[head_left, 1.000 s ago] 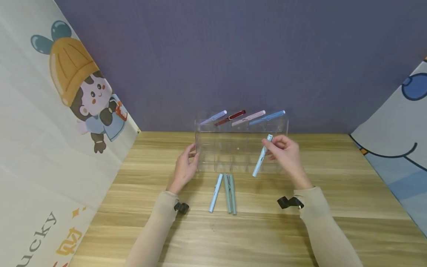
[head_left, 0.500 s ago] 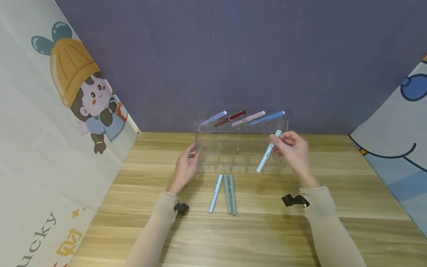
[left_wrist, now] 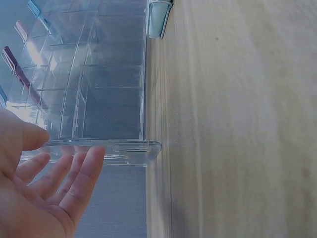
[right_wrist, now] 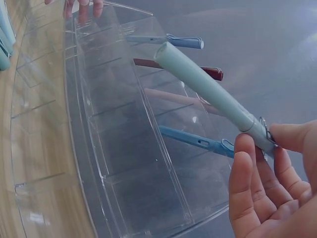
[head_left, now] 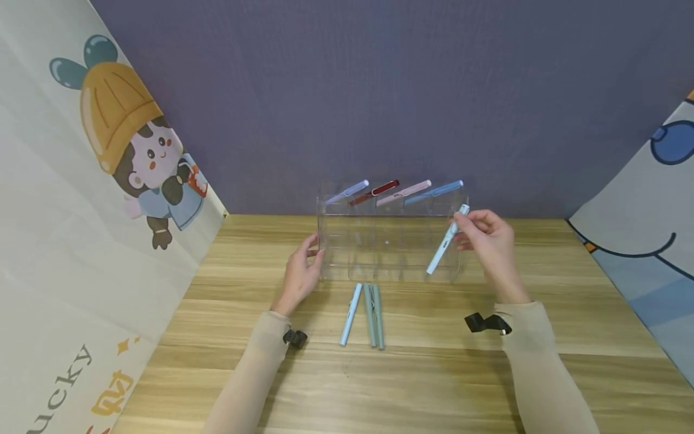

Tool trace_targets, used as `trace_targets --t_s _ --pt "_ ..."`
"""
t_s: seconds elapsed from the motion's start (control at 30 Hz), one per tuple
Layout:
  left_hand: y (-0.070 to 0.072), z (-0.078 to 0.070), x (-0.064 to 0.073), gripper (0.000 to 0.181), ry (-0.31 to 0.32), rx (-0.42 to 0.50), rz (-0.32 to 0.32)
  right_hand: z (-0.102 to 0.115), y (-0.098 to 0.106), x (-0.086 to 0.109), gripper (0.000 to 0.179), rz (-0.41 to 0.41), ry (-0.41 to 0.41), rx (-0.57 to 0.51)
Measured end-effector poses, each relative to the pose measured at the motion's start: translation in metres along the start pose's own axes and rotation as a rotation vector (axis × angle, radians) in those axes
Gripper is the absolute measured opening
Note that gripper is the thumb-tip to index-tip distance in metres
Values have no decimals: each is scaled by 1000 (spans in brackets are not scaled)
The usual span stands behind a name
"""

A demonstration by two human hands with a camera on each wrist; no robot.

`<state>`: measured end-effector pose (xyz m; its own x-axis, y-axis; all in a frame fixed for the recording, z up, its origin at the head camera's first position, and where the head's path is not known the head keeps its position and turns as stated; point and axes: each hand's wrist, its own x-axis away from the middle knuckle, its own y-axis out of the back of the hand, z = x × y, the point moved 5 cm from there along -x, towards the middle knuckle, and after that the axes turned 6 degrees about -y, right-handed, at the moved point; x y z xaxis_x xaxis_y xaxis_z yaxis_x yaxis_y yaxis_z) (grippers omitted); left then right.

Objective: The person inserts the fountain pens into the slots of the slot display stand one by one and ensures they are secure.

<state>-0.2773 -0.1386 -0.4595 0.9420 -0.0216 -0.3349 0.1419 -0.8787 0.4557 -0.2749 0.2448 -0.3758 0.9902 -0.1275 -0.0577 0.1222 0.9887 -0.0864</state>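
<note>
In the head view my right hand (head_left: 490,250) pinches a light blue pen (head_left: 446,244) by its clipped cap end. The pen slants in front of the right part of a clear compartment rack (head_left: 387,241), its other end pointing down and left. The right wrist view shows thumb and fingertips on the cap of that pen (right_wrist: 208,91). My left hand (head_left: 300,274) touches the rack's left side. In the left wrist view its fingers (left_wrist: 81,186) lie fairly straight along the outside of the side wall (left_wrist: 124,151). The thumb is near the wall's edge.
In the rack's top row lean a lavender pen (head_left: 347,191), a dark red pen (head_left: 374,193), a pink pen (head_left: 403,192) and a blue pen (head_left: 434,191). On the wooden table (head_left: 401,386) lie another light blue pen (head_left: 350,314) and two grey-green pens (head_left: 374,316).
My right hand has moved right and slightly away from me with the light blue pen, toward the rack's right end. The left hand and the rack have stayed in place.
</note>
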Motion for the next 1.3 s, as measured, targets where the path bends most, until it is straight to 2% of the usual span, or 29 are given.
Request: trace_targets --t_s 0.57,1.03,1.3 --pt "0 1 0 48 -6 8 1 7 17 -4 13 -64 25 -110" --pt "0 1 0 47 -5 16 9 10 26 -6 19 -156 0 -185" --pt "0 2 0 49 -1 8 8 13 30 -8 20 -214 38 -273"
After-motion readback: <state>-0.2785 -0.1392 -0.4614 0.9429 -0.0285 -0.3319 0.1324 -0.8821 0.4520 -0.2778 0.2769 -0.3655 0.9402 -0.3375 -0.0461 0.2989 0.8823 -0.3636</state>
